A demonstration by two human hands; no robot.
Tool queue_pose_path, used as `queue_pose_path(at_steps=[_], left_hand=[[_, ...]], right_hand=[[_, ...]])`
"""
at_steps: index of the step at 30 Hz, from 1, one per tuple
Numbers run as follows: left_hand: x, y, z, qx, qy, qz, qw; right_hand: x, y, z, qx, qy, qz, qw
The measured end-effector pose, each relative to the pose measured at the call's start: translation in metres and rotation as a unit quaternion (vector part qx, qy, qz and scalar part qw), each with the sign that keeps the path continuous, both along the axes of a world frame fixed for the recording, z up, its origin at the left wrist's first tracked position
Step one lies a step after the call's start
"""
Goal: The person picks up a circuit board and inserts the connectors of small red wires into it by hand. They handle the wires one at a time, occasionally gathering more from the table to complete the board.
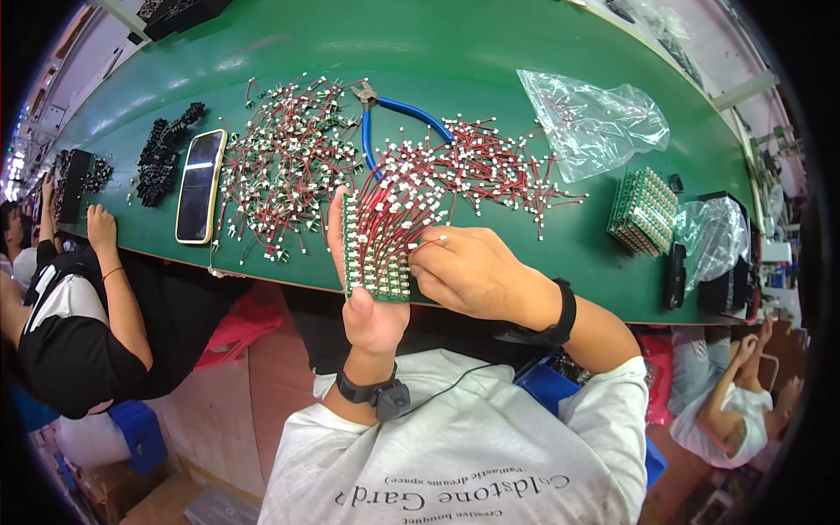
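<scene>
My left hand (374, 325) grips a green circuit board panel (385, 284) by its edges, tilted up at the table's near edge. Rows of small white connectors cover the panel, and many red wire leads stand out from its upper part. At the panel's right side my right hand (472, 271) is closed in a pinch on a thin red wire lead (430, 242) with a white end; its fingertips are partly hidden. Just beyond lie loose red wire leads (494, 166) with white connectors, and a larger heap of wire leads (284, 166) to the left.
Blue-handled pliers (366, 131) lie between the heaps. A phone (200, 186) and black parts (162, 157) are to the left. On the right sit a clear plastic bag (604, 127), stacked circuit boards (643, 212) and a black box (735, 271). Co-workers sit on both sides.
</scene>
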State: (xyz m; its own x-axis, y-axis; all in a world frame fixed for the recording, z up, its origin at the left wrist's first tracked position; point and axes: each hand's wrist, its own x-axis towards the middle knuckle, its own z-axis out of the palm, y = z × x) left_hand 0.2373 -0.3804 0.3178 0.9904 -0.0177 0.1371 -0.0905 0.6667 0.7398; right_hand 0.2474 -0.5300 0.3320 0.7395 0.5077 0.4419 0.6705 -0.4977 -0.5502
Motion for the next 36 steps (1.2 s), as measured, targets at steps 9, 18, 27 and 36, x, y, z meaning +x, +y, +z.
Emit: queue_pose_path(at_steps=[9,18,27,36], left_hand=[[0.002,-0.004,0.006,0.015,-0.015,-0.037,0.999],[0.002,-0.005,-0.002,-0.039,0.000,-0.039,0.998],[0.005,0.001,-0.008,-0.116,0.007,-0.037,0.993],[0.013,0.014,-0.016,-0.192,-0.029,-0.029,0.981]], right_hand=[[0.000,0.000,0.008,-0.064,0.002,0.001,0.998],[-0.008,0.004,0.011,-0.172,-0.055,-0.045,0.982],[-0.008,0.012,-0.009,-0.073,-0.053,-0.062,0.994],[0.017,-0.039,0.023,0.050,-0.021,-0.128,0.990]])
